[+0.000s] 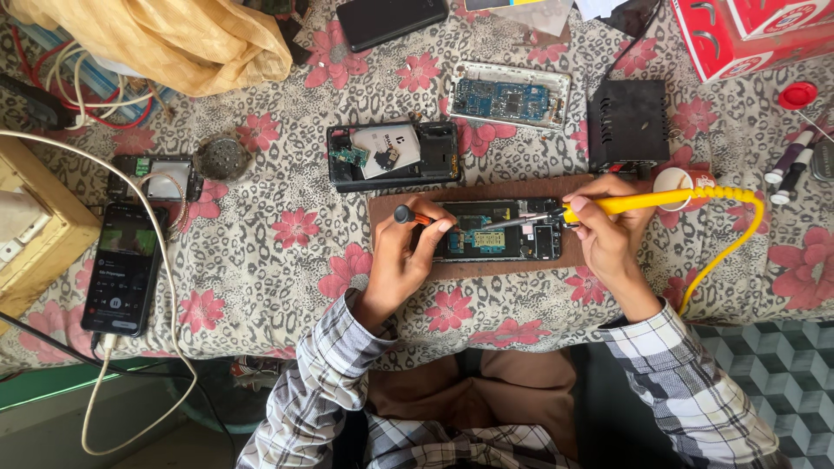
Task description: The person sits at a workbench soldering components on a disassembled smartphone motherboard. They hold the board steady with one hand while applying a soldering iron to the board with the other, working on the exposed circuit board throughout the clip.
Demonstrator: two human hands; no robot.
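My right hand (608, 239) grips a yellow soldering iron (638, 202); my left hand (401, 256) pinches a screwdriver (413, 215) over the opened phone (497, 230), circuit board inside.

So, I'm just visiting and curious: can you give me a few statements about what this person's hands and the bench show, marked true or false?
1. The right hand holds a yellow-handled soldering iron. True.
2. The left hand is empty. False: its fingers hold a small screwdriver with a black and orange handle.
3. The opened phone being worked on lies on a brown board. True.
4. The phone with a lit screen lies to the person's right. False: it is at the left, with a white cable plugged in.
5. The tablecloth is plain white. False: it is patterned with pink flowers.
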